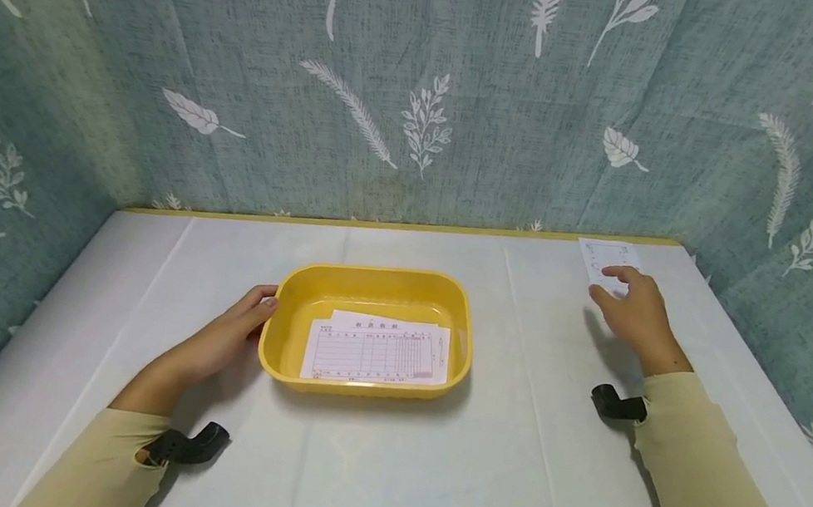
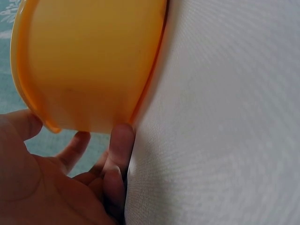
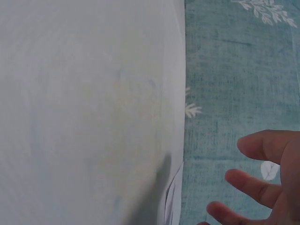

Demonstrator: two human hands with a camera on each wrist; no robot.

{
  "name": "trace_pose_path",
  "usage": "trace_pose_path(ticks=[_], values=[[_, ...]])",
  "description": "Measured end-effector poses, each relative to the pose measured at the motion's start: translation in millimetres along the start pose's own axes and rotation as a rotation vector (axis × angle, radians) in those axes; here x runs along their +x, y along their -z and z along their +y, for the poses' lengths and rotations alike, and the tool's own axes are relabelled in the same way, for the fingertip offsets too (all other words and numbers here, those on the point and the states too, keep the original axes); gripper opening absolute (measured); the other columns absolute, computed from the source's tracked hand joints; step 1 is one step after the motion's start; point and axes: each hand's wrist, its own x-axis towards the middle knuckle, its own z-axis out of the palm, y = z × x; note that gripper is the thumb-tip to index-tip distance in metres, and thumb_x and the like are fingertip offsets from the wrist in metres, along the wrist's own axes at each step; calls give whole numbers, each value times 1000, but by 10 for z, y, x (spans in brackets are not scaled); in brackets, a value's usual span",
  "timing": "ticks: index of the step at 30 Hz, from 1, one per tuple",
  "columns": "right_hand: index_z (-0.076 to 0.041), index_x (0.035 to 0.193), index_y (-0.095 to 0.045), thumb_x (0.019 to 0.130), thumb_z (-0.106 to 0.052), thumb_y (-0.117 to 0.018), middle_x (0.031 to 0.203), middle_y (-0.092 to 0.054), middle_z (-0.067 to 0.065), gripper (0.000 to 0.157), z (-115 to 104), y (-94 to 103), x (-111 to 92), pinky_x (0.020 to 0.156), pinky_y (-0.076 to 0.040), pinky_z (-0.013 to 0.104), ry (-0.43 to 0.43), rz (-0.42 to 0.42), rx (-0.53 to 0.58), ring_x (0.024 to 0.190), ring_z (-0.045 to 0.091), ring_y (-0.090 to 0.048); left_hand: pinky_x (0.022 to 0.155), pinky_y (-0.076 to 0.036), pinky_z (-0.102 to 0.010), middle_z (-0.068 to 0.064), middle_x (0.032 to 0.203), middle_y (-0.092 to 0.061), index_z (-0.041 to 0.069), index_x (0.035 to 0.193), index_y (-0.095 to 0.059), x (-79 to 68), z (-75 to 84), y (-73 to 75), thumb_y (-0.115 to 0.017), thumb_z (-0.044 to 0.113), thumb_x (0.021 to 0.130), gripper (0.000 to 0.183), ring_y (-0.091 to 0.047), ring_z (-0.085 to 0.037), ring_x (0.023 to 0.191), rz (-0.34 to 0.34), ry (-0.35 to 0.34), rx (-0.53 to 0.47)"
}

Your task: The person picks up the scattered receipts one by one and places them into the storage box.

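A yellow plastic basin [image 1: 373, 281] rests on the white table, with printed receipt slips [image 1: 372, 354] lying in it, slightly fanned. At the basin's left end my left hand [image 1: 227, 333] holds the wall, the thumb by the rim. In the left wrist view, the fingers [image 2: 123, 140] reach low on the outside of the end wall. Over at the far right, my right hand [image 1: 636, 313] hovers above printed paper slips [image 1: 595, 254], thumb and fingers apart and nothing between them. The slips' edges [image 3: 171, 201] show at the bottom of the right wrist view.
The white-covered table [image 1: 426, 473] has a yellowish back edge [image 1: 380, 223]. Green cloth [image 1: 248, 60] with white leaf prints rises behind it and on both sides. A black wrist mount [image 1: 192, 442] sticks out by the left sleeve, another black mount [image 1: 617, 404] by the right.
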Motion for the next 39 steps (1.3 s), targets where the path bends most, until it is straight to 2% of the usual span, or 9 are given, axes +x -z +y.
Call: trace_pose_path(ticks=[6,14,17,22,28,31,37,39], values=[[6,141,-45,100,-26,-54,147,-37,39,53,74,57,8,110,-27,66,-3,0,10,138,56,-31,96,-38,-32,-16,137,-50,11,150,-30,0,0,-7,-25,48,109,56,-49,-23,109,9,3,9],[3,149,-36,102,-34,-48,154,-25,38,60,195,123,25,110,-27,67,-150,-94,6,141,57,-25,98,-38,-35,-16,138,-50,11,151,-30,-7,20,-3,-26,49,108,57,-49,-24,110,6,17,20],[2,149,-35,102,-36,-46,155,-24,38,61,212,149,43,110,-27,68,-159,-98,4,141,57,-25,98,-37,-35,-16,139,-49,12,151,-30,-5,34,5,-26,50,108,57,-49,-23,111,18,17,16],[3,149,-34,103,-35,-45,154,-23,39,61,251,191,38,110,-28,67,-158,-114,-6,141,57,-25,98,-38,-34,-16,140,-48,11,152,-28,-4,26,2,-26,49,108,57,-49,-23,111,1,14,7],[3,151,-30,103,-36,-43,153,-24,39,64,307,258,46,109,-29,67,-183,-115,-11,139,58,-27,102,-35,-41,-15,142,-48,15,152,-28,-17,32,-2,-26,51,108,58,-48,-27,116,11,36,-1],[4,151,-29,102,-35,-45,151,-26,40,64,348,283,59,106,-33,65,-199,-109,-30,136,57,-31,103,-34,-43,-15,143,-47,15,152,-28,-13,23,-3,-26,51,108,57,-48,-28,117,9,31,-6],[5,147,-35,98,-29,-54,140,-39,39,62,486,258,32,96,-37,65,-174,-86,-109,123,56,-39,99,-37,-37,-16,139,-50,13,151,-29,-16,7,-27,-26,50,108,57,-49,-24,111,5,27,9],[6,147,-35,97,-28,-57,137,-41,39,64,503,265,26,94,-37,65,-173,-79,-123,119,54,-40,99,-36,-38,-16,138,-50,13,151,-29,-12,26,-28,-26,51,108,58,-49,-25,112,8,32,10]])
